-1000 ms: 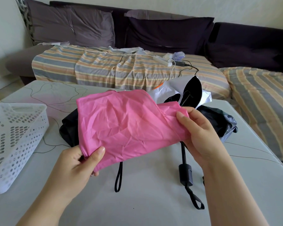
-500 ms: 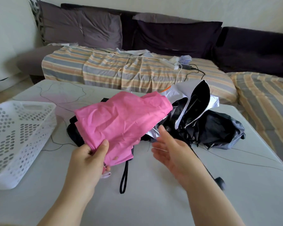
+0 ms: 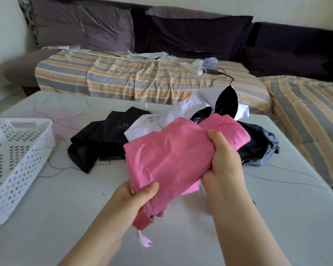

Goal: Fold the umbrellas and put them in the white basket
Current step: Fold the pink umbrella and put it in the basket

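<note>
I am holding the crumpled pink umbrella [image 3: 181, 150] above the worktop [image 3: 85, 198], while the black umbrella [image 3: 100, 139] and white umbrella [image 3: 190, 106] are lying unfolded behind it, right of the white basket [image 3: 15, 160].

Two bare forearms are seen entering from the lower edge of the head view, each ending in a bare hand: the left hand [image 3: 138, 198] and the right hand [image 3: 224, 162]. No sleeves are worn below the elbows. The fingernails are kept short and are left unpainted.
</note>
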Demonstrator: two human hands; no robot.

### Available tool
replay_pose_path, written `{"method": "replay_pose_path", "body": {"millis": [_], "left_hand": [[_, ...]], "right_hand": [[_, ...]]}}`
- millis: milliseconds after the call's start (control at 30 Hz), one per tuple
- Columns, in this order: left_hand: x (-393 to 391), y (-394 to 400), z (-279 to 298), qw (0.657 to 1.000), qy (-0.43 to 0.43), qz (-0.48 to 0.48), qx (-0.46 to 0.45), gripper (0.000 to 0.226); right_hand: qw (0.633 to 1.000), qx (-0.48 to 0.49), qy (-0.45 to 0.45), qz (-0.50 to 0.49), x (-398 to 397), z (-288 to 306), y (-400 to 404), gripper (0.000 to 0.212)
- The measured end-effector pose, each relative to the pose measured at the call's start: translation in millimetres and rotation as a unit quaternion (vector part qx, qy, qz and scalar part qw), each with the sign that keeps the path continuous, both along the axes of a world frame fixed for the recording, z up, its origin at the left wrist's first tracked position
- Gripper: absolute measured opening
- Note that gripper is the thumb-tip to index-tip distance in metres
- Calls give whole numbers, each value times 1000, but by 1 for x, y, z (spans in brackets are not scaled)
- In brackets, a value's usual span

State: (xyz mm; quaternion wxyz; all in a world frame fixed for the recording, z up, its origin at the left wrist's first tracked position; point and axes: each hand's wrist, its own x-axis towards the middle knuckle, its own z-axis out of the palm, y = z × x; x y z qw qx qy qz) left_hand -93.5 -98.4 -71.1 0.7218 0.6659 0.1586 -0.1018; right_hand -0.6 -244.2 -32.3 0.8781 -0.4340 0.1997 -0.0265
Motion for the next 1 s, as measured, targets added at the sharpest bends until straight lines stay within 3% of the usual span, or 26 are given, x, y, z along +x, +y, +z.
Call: {"method": "replay_pose_path", "body": {"millis": [67, 133, 300, 433, 500, 567, 633, 733, 800, 867, 1000], "left_hand": [[-2, 0, 2, 994, 76, -71, -28, 63], [-4, -2, 3, 986, 99, -106, -83, 68], [-5, -10, 6, 993, -7, 10, -118, 37], [-3, -12, -1, 990, -99, 96, 33, 36], [-5, -11, -2, 973, -157, 106, 131, 40], [-8, -13, -1, 964, -189, 96, 163, 47], [-8, -13, -3, 974, -180, 67, 122, 47], [-5, -8, -2, 994, -92, -11, 53, 28], [-5, -5, 2, 997, -54, -53, 30, 34], [-8, -6, 6, 996, -32, -82, 6, 49], [-8, -12, 5, 994, -16, -76, -73, 50]], "right_hand": [[1000, 8, -20, -10, 1, 1, -4, 16], [998, 26, -49, 4, 0, 1, -6, 17], [993, 65, -81, 63, 3, 1, -8, 46], [996, -13, -45, 73, 1, -1, -7, 27], [995, -47, -24, 84, -1, -3, -4, 27], [996, -58, -17, 73, -1, -4, -3, 29], [998, -39, -25, 37, 0, -4, -6, 31], [999, -19, -48, 2, -1, -3, -6, 27], [998, -11, -68, 10, -3, -2, -3, 27], [996, 9, -86, 34, -5, -1, -1, 35], [984, 69, -132, 100, -4, 2, -3, 64]]}}
